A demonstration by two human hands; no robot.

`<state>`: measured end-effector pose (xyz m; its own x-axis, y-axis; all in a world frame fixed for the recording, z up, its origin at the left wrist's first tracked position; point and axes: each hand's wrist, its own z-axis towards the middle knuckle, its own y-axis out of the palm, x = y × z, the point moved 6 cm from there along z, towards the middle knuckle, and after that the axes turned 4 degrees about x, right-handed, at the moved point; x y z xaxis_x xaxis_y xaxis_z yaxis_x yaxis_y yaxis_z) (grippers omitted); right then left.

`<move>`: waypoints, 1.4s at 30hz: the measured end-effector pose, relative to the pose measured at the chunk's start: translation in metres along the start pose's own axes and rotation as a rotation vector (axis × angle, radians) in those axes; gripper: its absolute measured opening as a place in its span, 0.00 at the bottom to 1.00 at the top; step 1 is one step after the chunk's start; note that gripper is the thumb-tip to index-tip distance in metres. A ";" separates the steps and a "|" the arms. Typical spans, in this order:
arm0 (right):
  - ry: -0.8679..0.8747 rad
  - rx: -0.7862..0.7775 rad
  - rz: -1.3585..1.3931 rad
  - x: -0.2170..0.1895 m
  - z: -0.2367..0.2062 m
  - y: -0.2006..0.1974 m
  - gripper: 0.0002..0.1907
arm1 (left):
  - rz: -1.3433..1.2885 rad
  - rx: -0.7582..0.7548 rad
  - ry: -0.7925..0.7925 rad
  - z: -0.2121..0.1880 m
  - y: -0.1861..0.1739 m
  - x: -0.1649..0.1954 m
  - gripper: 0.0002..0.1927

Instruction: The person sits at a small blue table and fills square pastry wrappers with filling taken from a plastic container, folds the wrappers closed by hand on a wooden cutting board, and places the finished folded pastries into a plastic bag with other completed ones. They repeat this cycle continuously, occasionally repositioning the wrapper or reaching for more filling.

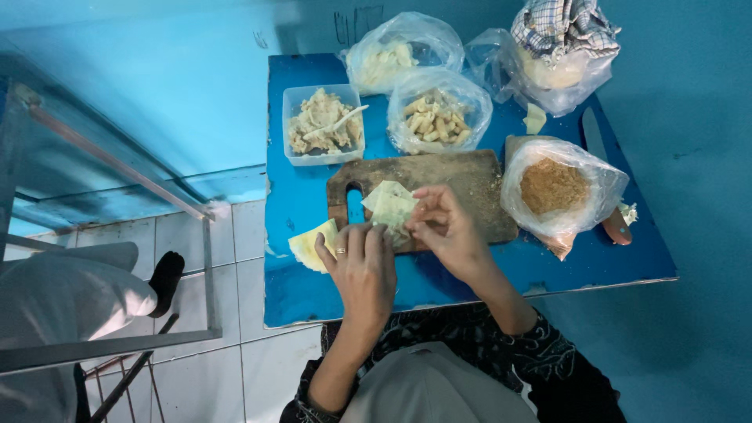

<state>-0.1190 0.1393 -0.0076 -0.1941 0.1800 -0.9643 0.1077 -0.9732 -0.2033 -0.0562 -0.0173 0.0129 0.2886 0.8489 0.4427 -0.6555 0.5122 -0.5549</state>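
Blue table against blue wall, white tiled floor at left; wooden cutting board on it. Both hands fold one pale dough wrapper over the board: left hand fingers flat on it, right hand pinching its edge. Bag of breadcrumbs, probably, just right.

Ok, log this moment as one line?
left hand: pressing wrapper | right hand: pinching wrapper edge | surface: wooden board | nearby: crumb bag

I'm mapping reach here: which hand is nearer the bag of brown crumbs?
Right. The right hand is just left of the bag of brown crumbs; the left hand is farther left.
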 end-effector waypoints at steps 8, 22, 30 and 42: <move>-0.308 0.000 -0.378 -0.034 -0.005 0.012 0.15 | 0.085 -0.088 0.126 0.003 -0.007 0.005 0.03; -0.630 -0.325 -0.703 -0.058 0.001 -0.002 0.10 | -0.144 -0.312 0.260 0.025 0.009 -0.019 0.04; -0.236 -0.219 -0.746 -0.029 0.032 0.000 0.09 | -0.136 -0.376 0.080 0.034 0.023 -0.027 0.07; -0.483 -0.271 -0.585 -0.041 0.017 0.002 0.06 | -0.070 -0.262 0.321 0.026 0.004 -0.020 0.09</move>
<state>-0.1269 0.1272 0.0345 -0.6855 0.5075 -0.5220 0.0792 -0.6608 -0.7464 -0.0823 -0.0356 0.0201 0.5561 0.7870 0.2671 -0.4391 0.5511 -0.7096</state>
